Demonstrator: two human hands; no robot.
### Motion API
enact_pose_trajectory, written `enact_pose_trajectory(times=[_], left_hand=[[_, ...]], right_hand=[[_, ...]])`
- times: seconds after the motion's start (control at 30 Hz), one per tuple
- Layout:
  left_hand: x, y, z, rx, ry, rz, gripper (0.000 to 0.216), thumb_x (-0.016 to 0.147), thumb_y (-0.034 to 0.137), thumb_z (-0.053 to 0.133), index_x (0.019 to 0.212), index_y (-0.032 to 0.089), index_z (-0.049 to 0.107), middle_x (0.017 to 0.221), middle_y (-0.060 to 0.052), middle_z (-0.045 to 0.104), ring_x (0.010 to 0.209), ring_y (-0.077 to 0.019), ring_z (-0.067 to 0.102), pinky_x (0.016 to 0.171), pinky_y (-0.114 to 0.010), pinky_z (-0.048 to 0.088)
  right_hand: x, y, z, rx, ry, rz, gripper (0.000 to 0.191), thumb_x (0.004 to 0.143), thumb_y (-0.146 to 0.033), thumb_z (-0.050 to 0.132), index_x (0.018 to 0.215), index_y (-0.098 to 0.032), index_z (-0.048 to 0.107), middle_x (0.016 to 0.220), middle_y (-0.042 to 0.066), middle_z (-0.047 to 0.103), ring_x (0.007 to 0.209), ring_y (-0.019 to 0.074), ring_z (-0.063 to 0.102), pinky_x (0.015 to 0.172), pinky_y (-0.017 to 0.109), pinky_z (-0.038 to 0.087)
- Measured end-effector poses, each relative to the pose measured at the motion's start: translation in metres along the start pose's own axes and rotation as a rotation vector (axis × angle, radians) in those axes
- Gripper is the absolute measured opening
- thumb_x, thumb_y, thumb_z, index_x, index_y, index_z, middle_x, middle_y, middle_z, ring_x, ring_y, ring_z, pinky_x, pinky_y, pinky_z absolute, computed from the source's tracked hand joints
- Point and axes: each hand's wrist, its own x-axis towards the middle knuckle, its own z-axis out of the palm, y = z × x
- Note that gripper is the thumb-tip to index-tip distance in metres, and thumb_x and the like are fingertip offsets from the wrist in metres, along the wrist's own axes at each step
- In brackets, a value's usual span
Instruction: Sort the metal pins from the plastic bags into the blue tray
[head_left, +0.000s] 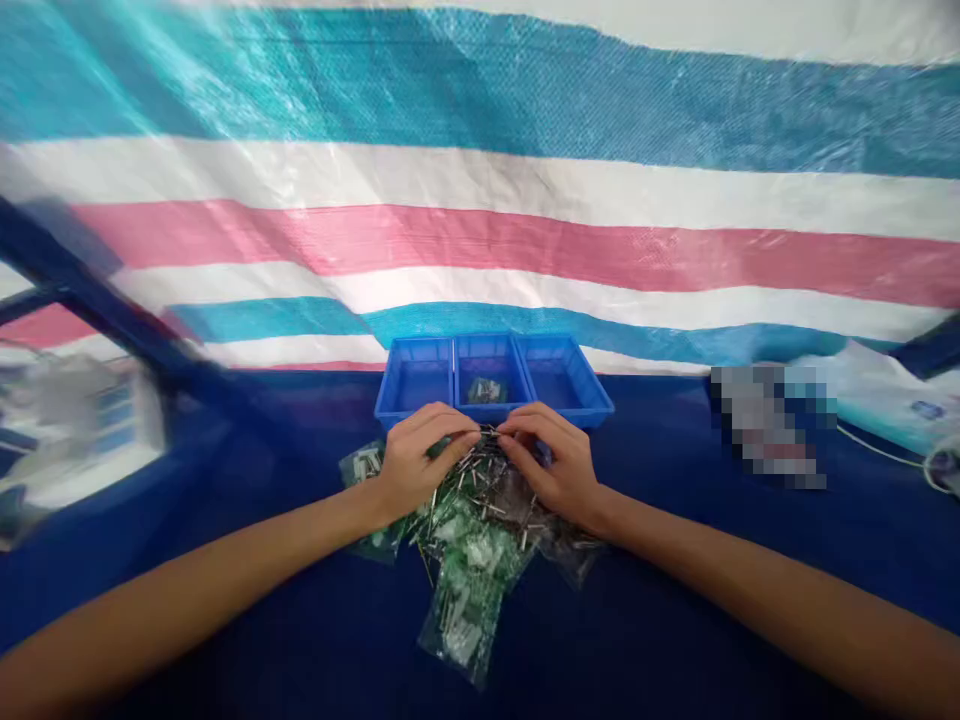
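Note:
My left hand (426, 455) and my right hand (553, 462) meet above a pile of small metal pieces (480, 475). Thumb and fingers of both are pinched on a thin silvery metal piece (489, 432), one end in each hand; its exact kind is too small to make out. Clear and greenish plastic bags (459, 610) with white and metal parts lie under and in front of the pile. Another such bag (364, 462) sits beside my left wrist, and a brownish bag (574, 550) is below my right wrist.
Behind my hands stand three blue bins (559, 372) side by side; the middle one holds a small bag of parts (486, 390). A blurred-out item (772, 430) and a white-and-teal plastic bag (885, 395) lie at the right. A striped tarp (480, 180) hangs behind the blue table (285, 620).

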Motion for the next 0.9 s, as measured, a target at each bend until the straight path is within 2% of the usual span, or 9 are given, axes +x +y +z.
enact_pose_trajectory(times=[0.3, 0.73, 0.9], left_hand=[[-0.0004, 0.0011, -0.0002, -0.030, -0.013, -0.028, 0.006, 0.081, 0.014, 0.061, 0.085, 0.015, 0.064, 0.078, -0.004, 0.065, 0.074, -0.0103, 0.061, 0.068, -0.023, 0.052], [0.0020, 0.0029, -0.0011, -0.057, -0.026, -0.001, 0.010, 0.084, 0.012, 0.055, 0.089, 0.014, 0.063, 0.082, -0.005, 0.065, 0.076, -0.0105, 0.060, 0.067, -0.022, 0.052], [-0.0016, 0.0018, -0.0013, -0.095, -0.007, -0.060, 0.014, 0.088, 0.013, 0.047, 0.091, 0.015, 0.061, 0.084, -0.005, 0.065, 0.075, -0.0116, 0.060, 0.068, -0.024, 0.051]], right_hand=[[0.0006, -0.0036, -0.0005, -0.010, -0.012, 0.063, 0.006, 0.084, -0.014, 0.054, 0.082, -0.016, 0.059, 0.071, 0.002, 0.058, 0.060, 0.0108, 0.053, 0.050, 0.023, 0.042], [-0.0006, -0.0024, -0.0002, 0.009, -0.071, 0.048, 0.008, 0.083, -0.016, 0.055, 0.079, -0.015, 0.061, 0.069, 0.003, 0.058, 0.054, 0.0087, 0.048, 0.048, 0.022, 0.040], [-0.0001, -0.0031, -0.0006, 0.012, -0.075, 0.068, 0.010, 0.084, -0.016, 0.053, 0.076, -0.016, 0.060, 0.068, 0.002, 0.057, 0.054, 0.0088, 0.047, 0.047, 0.022, 0.039]])
